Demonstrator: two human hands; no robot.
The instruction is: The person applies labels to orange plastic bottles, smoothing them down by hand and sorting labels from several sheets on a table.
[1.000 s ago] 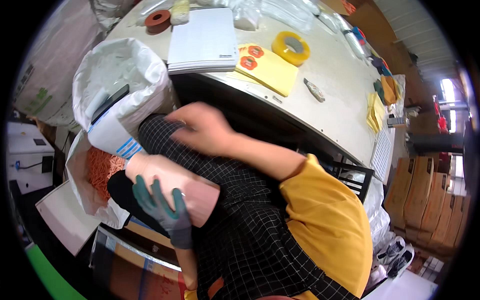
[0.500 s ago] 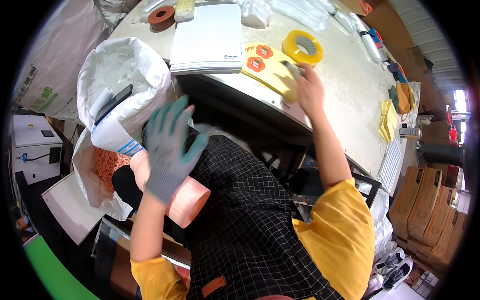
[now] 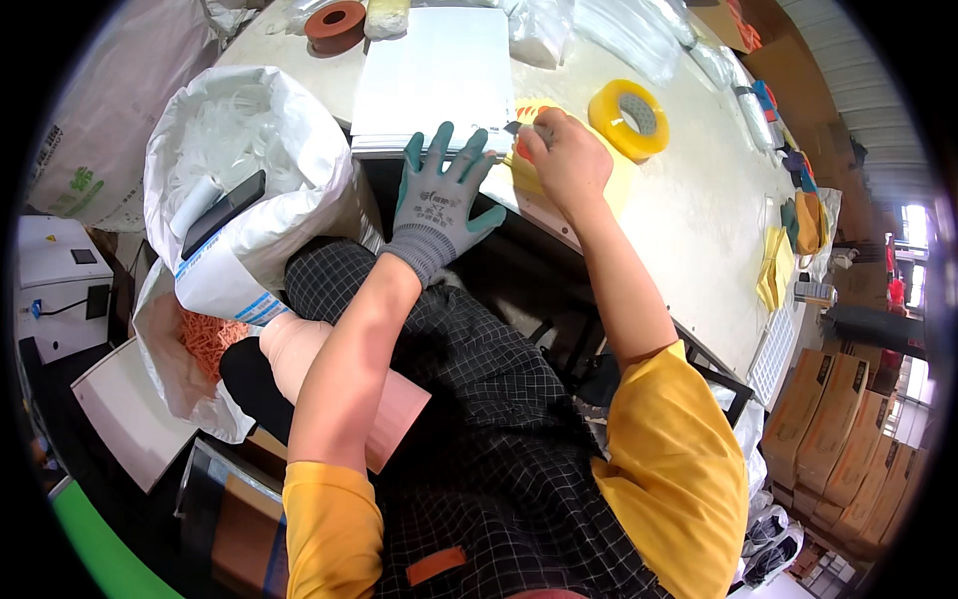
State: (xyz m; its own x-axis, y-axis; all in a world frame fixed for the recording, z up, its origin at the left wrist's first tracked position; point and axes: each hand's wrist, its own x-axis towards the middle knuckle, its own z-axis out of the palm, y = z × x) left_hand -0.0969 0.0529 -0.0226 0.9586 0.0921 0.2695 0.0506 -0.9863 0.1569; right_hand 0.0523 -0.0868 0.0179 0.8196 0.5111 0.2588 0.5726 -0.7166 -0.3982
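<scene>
Black, white-gridded apron [image 3: 489,429]; mustard sleeves [image 3: 679,449]; grey-and-green glove [image 3: 435,215]; white paper [image 3: 434,75]; pink roll [image 3: 403,411].

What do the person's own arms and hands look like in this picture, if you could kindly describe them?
The left hand wears a grey knit glove with teal-green fingers, dark printing on the back and a ribbed cuff. The right hand has no glove. Loose, plain yellow sleeves cover the upper arms, leaving the forearms bare.

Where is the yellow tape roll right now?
In the head view's upper part, the yellow tape roll lies on the table, just right of the person's bare right hand.
</scene>
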